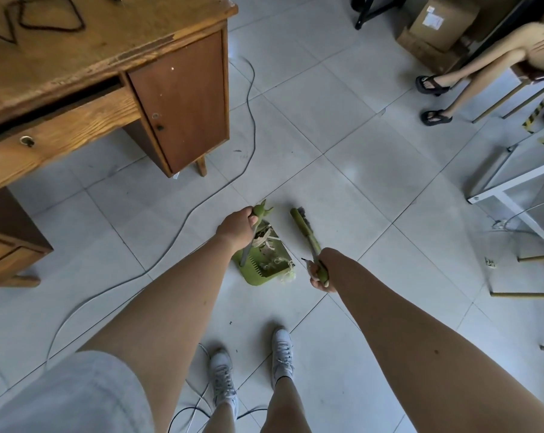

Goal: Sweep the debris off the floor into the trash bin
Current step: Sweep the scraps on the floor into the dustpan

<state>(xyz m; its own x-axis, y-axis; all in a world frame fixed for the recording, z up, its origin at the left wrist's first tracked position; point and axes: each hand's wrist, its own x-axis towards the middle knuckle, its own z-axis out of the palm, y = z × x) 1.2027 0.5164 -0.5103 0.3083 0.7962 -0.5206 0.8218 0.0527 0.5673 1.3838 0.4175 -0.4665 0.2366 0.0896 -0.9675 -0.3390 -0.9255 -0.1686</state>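
Observation:
A green dustpan (254, 275) sits on the tiled floor in front of my feet, its tray holding several pale scraps of debris (268, 245). My left hand (238, 225) is shut on the top of the dustpan's upright handle. My right hand (322, 272) is shut on the handle of a green broom (305, 229), whose head with dark bristles lies just right of the dustpan, apart from it. A few small dark specks (230, 323) lie on the floor near my shoes. No trash bin is in view.
A wooden desk (114, 57) stands at the upper left. A thin cable (158, 267) snakes across the floor left of the dustpan. A seated person's legs (470, 73), cardboard boxes (436, 23) and a white metal frame (508, 189) occupy the right side.

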